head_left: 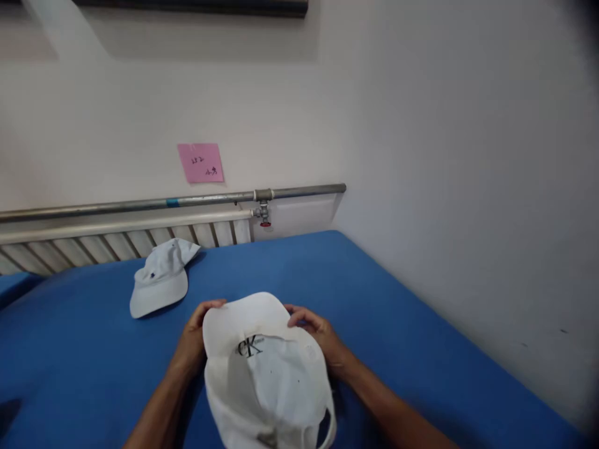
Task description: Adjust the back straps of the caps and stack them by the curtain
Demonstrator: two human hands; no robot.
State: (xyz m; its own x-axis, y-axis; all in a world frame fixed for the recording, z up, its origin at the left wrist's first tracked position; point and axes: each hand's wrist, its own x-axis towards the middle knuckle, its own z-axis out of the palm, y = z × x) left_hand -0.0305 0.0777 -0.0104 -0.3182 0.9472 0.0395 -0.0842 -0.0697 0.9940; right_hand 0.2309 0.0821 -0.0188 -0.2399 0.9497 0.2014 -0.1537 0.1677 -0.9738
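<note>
A white baseball cap (pixel 290 380) with black "CK" lettering is in front of me, its brim pointing away and its strap end toward me. My left hand (pixel 193 337) grips the left edge of the brim, fingers partly behind it. On the other side, my right hand (pixel 322 337) is closed on the cap where brim and crown meet, thumb side hidden in part. A second white cap (pixel 161 277) with a small dark mark rests farther back on the left, apart from both hands.
The caps are over a blue-covered table (pixel 281 268). Behind it run a white radiator (pixel 112 243), a metal pipe (pixel 215 199) and a valve with a red handle (pixel 264 223). A pink note (pixel 201 163) is stuck on the wall. Another wall (pixel 458 206) borders the right side.
</note>
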